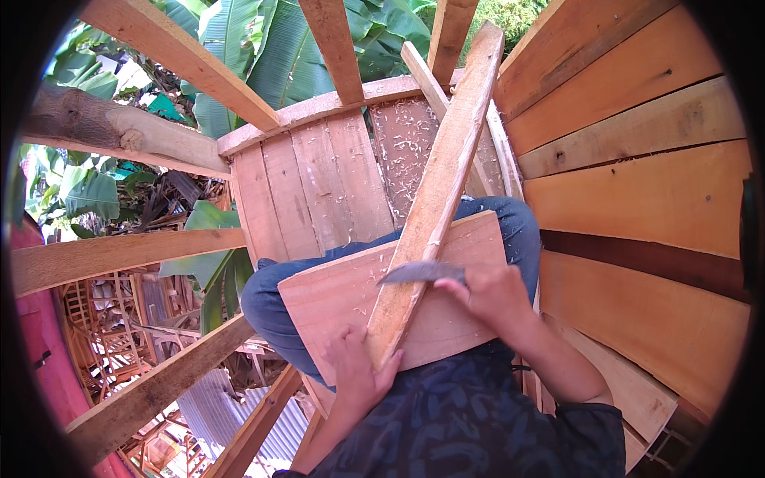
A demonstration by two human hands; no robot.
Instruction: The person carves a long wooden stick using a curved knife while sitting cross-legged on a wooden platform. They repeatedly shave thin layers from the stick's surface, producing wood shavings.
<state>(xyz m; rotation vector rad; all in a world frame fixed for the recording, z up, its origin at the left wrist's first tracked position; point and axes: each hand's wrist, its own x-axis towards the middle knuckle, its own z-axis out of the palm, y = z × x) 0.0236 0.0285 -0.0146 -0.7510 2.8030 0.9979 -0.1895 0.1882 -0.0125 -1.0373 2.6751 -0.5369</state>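
Note:
A long wooden plank slants away from me, its near end over a flat wooden board that lies across my crossed legs. My left hand grips the plank's near end, thumb on its right side and fingers at its left. In my right hand is a knife with a dark, curved blade. The blade lies across the plank, pointing left, a little beyond my left hand. My right fingers wrap round the handle, which is mostly hidden. The plank's right edge looks pale and freshly cut.
Pale shavings litter the floorboards ahead. A narrow wooden strip leans behind the plank. Railing posts surround the left and far sides, with banana leaves beyond. A plank wall rises close on my right. Corrugated sheets lie below left.

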